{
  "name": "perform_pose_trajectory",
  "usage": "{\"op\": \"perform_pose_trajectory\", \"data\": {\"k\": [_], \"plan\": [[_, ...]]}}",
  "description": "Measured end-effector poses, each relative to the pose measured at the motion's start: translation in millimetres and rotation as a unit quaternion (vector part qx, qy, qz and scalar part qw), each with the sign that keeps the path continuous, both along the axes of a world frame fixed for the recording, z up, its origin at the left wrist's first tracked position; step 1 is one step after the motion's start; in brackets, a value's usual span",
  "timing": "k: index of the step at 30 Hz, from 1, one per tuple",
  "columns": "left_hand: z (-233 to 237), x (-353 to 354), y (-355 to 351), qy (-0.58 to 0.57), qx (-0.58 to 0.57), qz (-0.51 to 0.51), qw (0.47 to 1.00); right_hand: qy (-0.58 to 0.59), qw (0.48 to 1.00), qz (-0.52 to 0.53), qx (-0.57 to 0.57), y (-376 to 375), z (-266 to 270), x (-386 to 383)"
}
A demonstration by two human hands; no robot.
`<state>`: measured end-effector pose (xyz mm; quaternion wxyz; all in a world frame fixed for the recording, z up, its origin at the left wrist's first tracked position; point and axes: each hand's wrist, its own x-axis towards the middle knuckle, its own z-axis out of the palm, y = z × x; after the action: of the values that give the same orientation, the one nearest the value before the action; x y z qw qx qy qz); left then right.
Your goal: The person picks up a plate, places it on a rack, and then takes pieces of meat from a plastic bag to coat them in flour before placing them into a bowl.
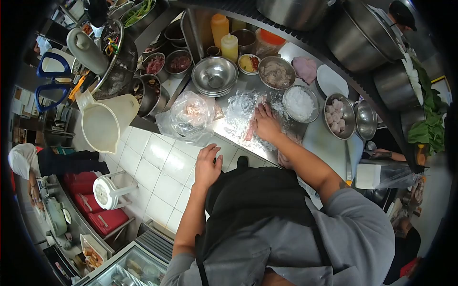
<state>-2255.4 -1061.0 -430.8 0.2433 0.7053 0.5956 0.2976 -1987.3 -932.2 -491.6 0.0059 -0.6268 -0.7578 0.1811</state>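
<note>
White translucent plastic jug (101,128): facing its wide mouth toward the viewer, at the far left.
Clear plastic bag (174,120) of pale pink pieces: slumping at the left end of the grey steel bench (249,85).
Left hand (208,164): hanging just off the near edge, below the bag, fingers loosely curving apart and gripping nothing visible.
Stack of round steel bowls (214,75): standing behind the bag.
Scattered white powder (241,106): covering the middle of the bench.
Pink strip of what looks like raw meat (249,130): lying on the dusted bench, just left of the right hand.
Right hand (266,125): reaching palm down over the powder, fingers extending forward; whether it is pinching anything underneath, I cannot tell.
Work in hand: apparently coating the strip in powder; the next move is probably calling for flat, even pressure over the meat.
Heaped white powder (299,102): filling a round steel bowl (317,111), right of that hand.
Pale rounded lumps (336,114): sitting in another steel bowl, farther right.
Long-bladed knife (348,164): lying at the right, near the pale cutting board (324,136).
</note>
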Motion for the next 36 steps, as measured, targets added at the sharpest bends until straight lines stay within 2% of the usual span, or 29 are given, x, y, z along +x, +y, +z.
{"op": "perform_pose_trajectory", "data": {"k": [5,8,11,14,20,23,26,29,31,33,36], "plan": [[0.9,2.0,3.7,0.006,0.005,-0.026,1.0,-0.009,1.0,0.005,0.006,-9.0,-7.1,6.8],[3.0,3.5,8.8,0.009,0.009,-0.033,0.999,-0.007,0.997,-0.004,0.07,1.8,-4.6,10.7],[4.9,6.7,9.9,0.007,0.006,-0.042,0.999,-0.02,0.999,-0.018,0.034,21.2,-11.8,15.3],[5.6,8.8,11.3,0.007,0.006,-0.047,0.999,0.01,0.999,-0.02,0.044,23.9,-7.0,13.3],[1.8,7.6,7.8,0.005,0.001,-0.043,0.999,-0.022,0.999,0.021,0.023,0.9,-2.0,7.5],[-3.2,6.5,3.8,0.007,0.001,-0.045,0.999,0.002,1.0,0.001,-0.002,-4.3,3.3,5.7],[-3.6,2.9,5.3,0.008,0.005,-0.044,0.999,0.069,0.987,0.008,0.143,-5.3,9.8,19.0],[-4.5,-0.3,6.1,0.003,0.007,-0.039,0.999,0.126,0.981,-0.072,0.128,3.5,56.0,57.8],[-4.9,-0.9,3.6,-0.002,0.004,-0.036,0.999,0.012,0.985,-0.105,0.139,17.4,69.5,91.3],[-4.5,-0.8,3.6,-0.006,0.0,-0.039,0.999,-0.076,0.99,-0.107,0.051,32.2,49.8,128.0],[-3.6,1.1,3.9,0.002,0.003,-0.047,0.999,-0.098,0.986,-0.116,-0.069,37.2,52.2,136.3]]}}
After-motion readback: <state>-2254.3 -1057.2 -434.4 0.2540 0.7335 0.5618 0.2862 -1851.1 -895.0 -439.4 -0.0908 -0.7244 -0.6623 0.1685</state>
